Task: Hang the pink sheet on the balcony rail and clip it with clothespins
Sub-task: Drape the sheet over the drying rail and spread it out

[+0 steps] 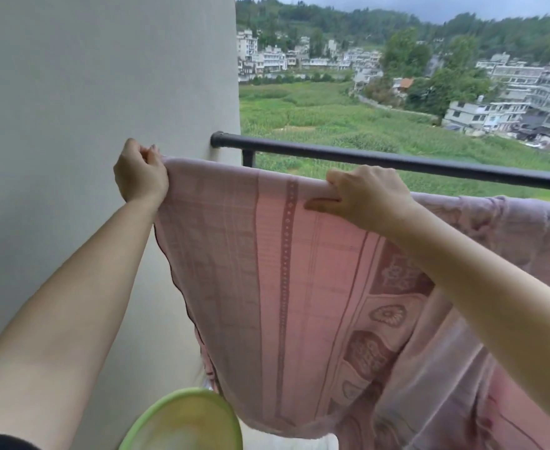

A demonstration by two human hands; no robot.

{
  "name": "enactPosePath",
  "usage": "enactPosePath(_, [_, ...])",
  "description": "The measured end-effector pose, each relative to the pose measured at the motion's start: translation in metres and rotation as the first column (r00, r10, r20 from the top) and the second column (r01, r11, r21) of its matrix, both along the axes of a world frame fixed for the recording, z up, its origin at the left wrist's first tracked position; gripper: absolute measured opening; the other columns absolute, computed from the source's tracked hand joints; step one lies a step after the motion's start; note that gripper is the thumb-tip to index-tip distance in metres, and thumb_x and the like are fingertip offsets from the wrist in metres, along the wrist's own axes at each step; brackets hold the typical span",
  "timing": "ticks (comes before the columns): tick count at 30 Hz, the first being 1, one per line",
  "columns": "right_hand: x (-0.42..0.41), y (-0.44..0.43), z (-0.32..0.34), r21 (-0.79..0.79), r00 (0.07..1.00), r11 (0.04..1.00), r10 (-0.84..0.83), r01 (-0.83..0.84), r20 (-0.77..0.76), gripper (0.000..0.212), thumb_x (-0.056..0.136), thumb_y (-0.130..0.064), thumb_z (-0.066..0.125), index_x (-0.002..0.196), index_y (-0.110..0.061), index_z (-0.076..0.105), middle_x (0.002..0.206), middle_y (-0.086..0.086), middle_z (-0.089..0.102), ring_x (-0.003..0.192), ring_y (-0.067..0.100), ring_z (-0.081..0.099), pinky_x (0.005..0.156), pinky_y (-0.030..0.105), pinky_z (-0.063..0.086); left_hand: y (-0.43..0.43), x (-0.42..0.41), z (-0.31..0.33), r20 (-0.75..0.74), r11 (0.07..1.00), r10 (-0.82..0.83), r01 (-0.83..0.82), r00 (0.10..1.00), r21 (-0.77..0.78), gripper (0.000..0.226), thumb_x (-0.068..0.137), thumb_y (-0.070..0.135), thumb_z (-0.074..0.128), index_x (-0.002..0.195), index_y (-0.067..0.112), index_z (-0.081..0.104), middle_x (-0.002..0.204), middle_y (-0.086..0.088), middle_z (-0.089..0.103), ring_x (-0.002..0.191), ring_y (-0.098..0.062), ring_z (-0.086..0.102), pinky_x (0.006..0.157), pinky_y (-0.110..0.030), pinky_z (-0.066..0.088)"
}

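The pink patterned sheet (267, 271) hangs spread in front of me, its top edge stretched between my two hands just below and in front of the black balcony rail (397, 160). My left hand (140, 173) pinches the sheet's upper left corner beside the wall. My right hand (364, 196) grips the top edge further right, fingers curled over the cloth. To the right, more of the sheet lies draped over the rail (510, 222). No clothespins are in sight.
A pale wall (88, 92) stands close on the left, where the rail ends. A green basin (186, 420) sits low down below the sheet. Beyond the rail lie a green field, houses and wooded hills.
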State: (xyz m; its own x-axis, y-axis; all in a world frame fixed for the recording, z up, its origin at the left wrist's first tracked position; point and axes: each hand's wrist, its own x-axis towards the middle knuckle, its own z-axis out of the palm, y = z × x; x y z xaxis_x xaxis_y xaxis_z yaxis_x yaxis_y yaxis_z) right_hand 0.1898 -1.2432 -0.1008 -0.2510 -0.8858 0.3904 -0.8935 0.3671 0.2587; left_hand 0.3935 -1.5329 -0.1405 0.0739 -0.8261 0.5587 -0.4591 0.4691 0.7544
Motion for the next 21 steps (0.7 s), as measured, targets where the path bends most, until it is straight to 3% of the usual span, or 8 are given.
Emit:
enactPosePath(4, [-0.029,0.055,-0.011,-0.131,0.991,0.987,-0.1,0.088,-0.084,0.061,0.082,-0.079,0.041,0.082,-0.018,0.044,0.065,-0.002,0.053,0.054,0.021,0.048,0.052,0.03,0.035,0.008,-0.003,0.001,0.015,0.999,0.038,-0.039,0.999,0.038,0.025,0.097,0.031,0.049,0.094,0.007,0.055,0.109,-0.02,0.066,0.101,-0.037,0.06,0.078,-0.036,0.043])
enactPosePath(6, [-0.038,0.083,-0.016,-0.188,0.991,0.979,-0.103,0.086,-0.082,0.056,0.085,-0.072,0.048,0.084,-0.016,0.045,0.069,0.001,0.057,0.056,0.023,0.052,0.053,0.032,0.042,0.016,-0.005,0.005,0.012,0.989,0.07,-0.071,0.997,0.127,0.031,0.095,0.036,0.051,0.101,0.007,0.061,0.115,-0.017,0.066,0.107,-0.036,0.06,0.084,-0.037,0.045])
enactPosePath(9, [-0.038,0.102,-0.022,-0.196,0.994,0.978,-0.091,0.076,-0.066,0.047,0.089,-0.061,0.053,0.096,-0.014,0.051,0.086,0.004,0.064,0.073,0.028,0.063,0.07,0.04,0.05,0.04,-0.012,0.014,0.054,0.96,0.153,-0.162,0.987,0.228,0.037,0.097,0.039,0.046,0.115,0.01,0.06,0.13,-0.019,0.056,0.123,-0.037,0.05,0.099,-0.041,0.04])
enactPosePath(11, [-0.036,0.105,-0.024,-0.19,0.991,0.978,-0.102,0.085,-0.081,0.046,0.091,-0.059,0.049,0.105,-0.016,0.053,0.096,0.005,0.065,0.085,0.029,0.064,0.08,0.042,0.048,0.069,-0.022,0.02,0.089,0.966,0.167,-0.181,0.982,0.186,0.043,0.1,0.04,0.037,0.126,0.009,0.051,0.138,-0.021,0.045,0.129,-0.038,0.04,0.105,-0.046,0.031])
enactPosePath(14, [-0.034,0.113,-0.028,-0.189,0.985,0.974,-0.143,0.123,-0.097,0.054,0.091,-0.059,0.045,0.121,-0.016,0.052,0.107,0.009,0.064,0.098,0.031,0.061,0.09,0.046,0.043,0.131,-0.052,0.02,0.186,0.998,0.025,-0.016,0.982,-0.054,0.051,0.099,0.043,0.032,0.132,0.009,0.049,0.141,-0.021,0.043,0.133,-0.037,0.036,0.111,-0.047,0.025])
enactPosePath(16, [-0.034,0.124,-0.031,-0.206,0.985,0.969,-0.155,0.136,-0.079,0.061,0.09,-0.056,0.049,0.134,-0.014,0.048,0.12,0.014,0.06,0.113,0.034,0.055,0.105,0.049,0.035,0.179,-0.077,0.02,0.254,0.974,-0.102,0.149,0.962,-0.172,0.049,0.098,0.041,0.034,0.131,0.01,0.052,0.142,-0.02,0.044,0.134,-0.036,0.035,0.113,-0.048,0.023])
enactPosePath(18, [-0.038,0.144,-0.036,-0.252,0.989,0.96,-0.141,0.123,-0.054,0.062,0.089,-0.048,0.056,0.138,-0.011,0.047,0.128,0.018,0.055,0.123,0.036,0.049,0.112,0.051,0.029,0.229,-0.104,0.021,0.352,0.932,-0.183,0.276,0.918,-0.236,0.049,0.098,0.041,0.031,0.128,0.011,0.055,0.141,-0.018,0.047,0.134,-0.035,0.036,0.113,-0.051,0.024])
enactPosePath(21, [-0.055,0.182,-0.047,-0.353,0.99,0.93,-0.134,0.108,-0.052,0.053,0.09,-0.028,0.063,0.138,-0.011,0.05,0.135,0.019,0.055,0.128,0.038,0.049,0.11,0.053,0.035,0.295,-0.141,0.017,0.508,0.872,-0.289,0.442,0.811,-0.209,0.056,0.097,0.046,0.021,0.133,0.02,0.054,0.146,-0.008,0.046,0.14,-0.028,0.032,0.117,-0.05,0.014])
